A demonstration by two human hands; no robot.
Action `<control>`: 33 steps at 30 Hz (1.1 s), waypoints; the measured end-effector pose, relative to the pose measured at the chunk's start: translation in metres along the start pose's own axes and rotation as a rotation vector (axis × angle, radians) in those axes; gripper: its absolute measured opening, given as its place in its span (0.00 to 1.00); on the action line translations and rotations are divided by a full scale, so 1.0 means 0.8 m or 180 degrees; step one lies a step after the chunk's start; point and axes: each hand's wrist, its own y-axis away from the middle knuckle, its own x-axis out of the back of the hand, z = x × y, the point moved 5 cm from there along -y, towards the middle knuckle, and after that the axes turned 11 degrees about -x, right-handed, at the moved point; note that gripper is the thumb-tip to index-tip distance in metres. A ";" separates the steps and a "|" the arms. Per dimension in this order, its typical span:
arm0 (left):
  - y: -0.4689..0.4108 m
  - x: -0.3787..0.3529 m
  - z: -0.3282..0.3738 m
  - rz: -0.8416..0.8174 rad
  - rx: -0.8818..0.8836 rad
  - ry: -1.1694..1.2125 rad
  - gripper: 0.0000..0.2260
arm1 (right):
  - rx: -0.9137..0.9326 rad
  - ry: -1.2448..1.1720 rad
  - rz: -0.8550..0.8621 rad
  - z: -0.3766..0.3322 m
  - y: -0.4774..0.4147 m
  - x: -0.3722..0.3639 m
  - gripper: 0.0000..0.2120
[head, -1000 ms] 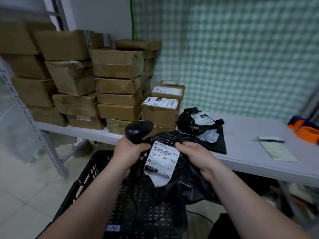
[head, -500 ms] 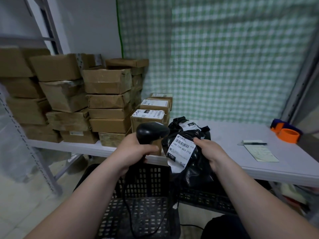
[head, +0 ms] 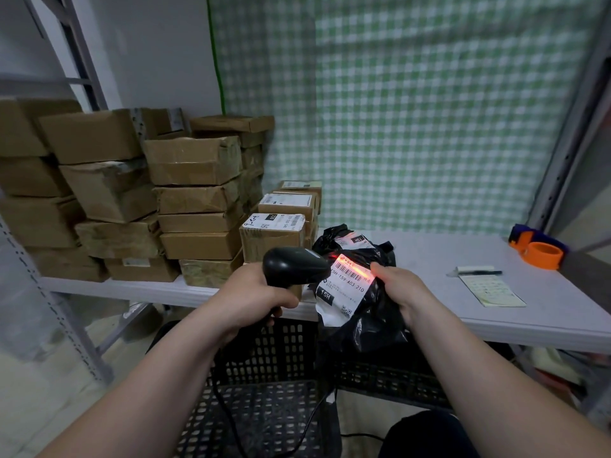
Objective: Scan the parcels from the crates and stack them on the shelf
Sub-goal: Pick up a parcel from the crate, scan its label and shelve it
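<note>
**Scan in progress: scanner on parcel label**

Nearest: black perforated crate below the forearms, scanner cable running down across it. Second black crate just behind, under the shelf edge.

Left hand wrapped around the handle of the black barcode scanner, head aimed right. Right hand grips a black poly-bag parcel, fingers curled into the plastic, thumb at the top edge of the white shipping label. Red scan light falls across the barcode at the label top. Parcel is held in the air over the crates, in front of the shelf's front edge, just beside the scanner head.

White shelf behind. On it: another black bagged parcel with labels, right behind the held one. Left of that, small labelled cartons, then tall stacks of brown cardboard boxes filling the left side. Right side: notepad with a pen at its top, well apart from the parcels; orange tape dispenser near the far right corner.

Back: green-white check curtain, grey metal rack uprights either side.
</note>
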 end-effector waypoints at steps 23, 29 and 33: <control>-0.052 -0.014 -0.033 -0.0048 0.0143 0.0192 0.05 | -0.0522 -0.1155 0.0489 0.026 -0.081 0.022 0.10; -0.075 -0.024 -0.039 -0.0103 0.0125 0.0235 0.06 | -0.0744 -0.1247 0.0574 0.034 -0.117 0.012 0.07; -0.085 -0.027 -0.045 -0.0154 0.0158 0.0237 0.05 | -0.0563 0.1694 0.1214 0.032 -0.123 0.020 0.23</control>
